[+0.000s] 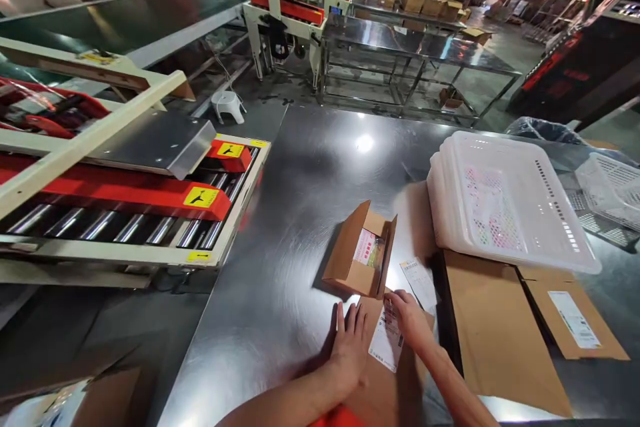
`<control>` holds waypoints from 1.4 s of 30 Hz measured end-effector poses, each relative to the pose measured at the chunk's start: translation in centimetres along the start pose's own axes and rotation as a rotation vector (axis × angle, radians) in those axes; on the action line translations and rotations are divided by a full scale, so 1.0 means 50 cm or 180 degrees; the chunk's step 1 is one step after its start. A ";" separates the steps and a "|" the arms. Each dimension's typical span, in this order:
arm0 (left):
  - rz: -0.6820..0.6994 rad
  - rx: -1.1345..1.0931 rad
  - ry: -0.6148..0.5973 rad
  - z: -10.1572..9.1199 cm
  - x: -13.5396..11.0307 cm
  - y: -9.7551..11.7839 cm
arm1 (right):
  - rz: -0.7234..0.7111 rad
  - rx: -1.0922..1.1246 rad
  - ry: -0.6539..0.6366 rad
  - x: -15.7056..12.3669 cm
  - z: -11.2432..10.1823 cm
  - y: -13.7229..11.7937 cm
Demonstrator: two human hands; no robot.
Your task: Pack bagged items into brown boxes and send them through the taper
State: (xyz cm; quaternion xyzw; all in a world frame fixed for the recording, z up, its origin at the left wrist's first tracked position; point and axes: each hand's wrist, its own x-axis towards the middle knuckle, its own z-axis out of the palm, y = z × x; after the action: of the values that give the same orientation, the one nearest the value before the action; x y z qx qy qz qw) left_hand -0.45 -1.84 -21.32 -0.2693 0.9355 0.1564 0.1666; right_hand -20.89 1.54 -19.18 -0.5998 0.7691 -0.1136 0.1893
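My left hand lies palm down at 12 o'clock, fingers spread wide and holding nothing, on a stainless steel table, right at the edge of a brown cardboard sheet. My right hand, fingers partly curled, rests on a white shipping label on that sheet; I cannot tell whether it is gripping the label or only pressing on it. Just past my hands at 12 o'clock, an open cardboard box sits on the steel with a pink-and-white packet inside. A printed paper slip lies just beyond my right fingers at 1 o'clock. Stacked white plastic crates stand at 2 o'clock, with flattened cardboard below them at 3 o'clock. A carton sealer with red belts and steel rollers runs alongside at 9 to 10 o'clock. A white stool sits on the floor at 11 o'clock, and a steel workbench stands at 12 o'clock, well beyond the table, with cartons behind it.
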 end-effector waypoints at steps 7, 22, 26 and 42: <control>-0.0005 -0.0072 0.0072 0.023 0.013 0.002 | -0.0099 -0.0025 -0.0113 0.008 0.002 0.016; -0.0038 0.0065 -0.0015 0.026 0.016 0.002 | -0.0362 -0.0031 -0.0064 0.016 0.006 0.032; -0.0005 0.0045 0.0240 0.034 0.011 0.003 | -0.0467 -0.0077 0.0050 0.015 0.001 0.040; 0.0025 0.0138 0.0076 0.009 -0.005 0.000 | -0.1505 -0.1168 -0.0688 0.074 -0.019 0.044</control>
State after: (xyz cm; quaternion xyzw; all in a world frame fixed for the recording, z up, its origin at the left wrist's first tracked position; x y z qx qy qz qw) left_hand -0.16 -1.58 -21.61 -0.2639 0.9417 0.1335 0.1606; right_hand -24.02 -1.51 -19.80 -0.7947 0.5914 0.0506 0.1269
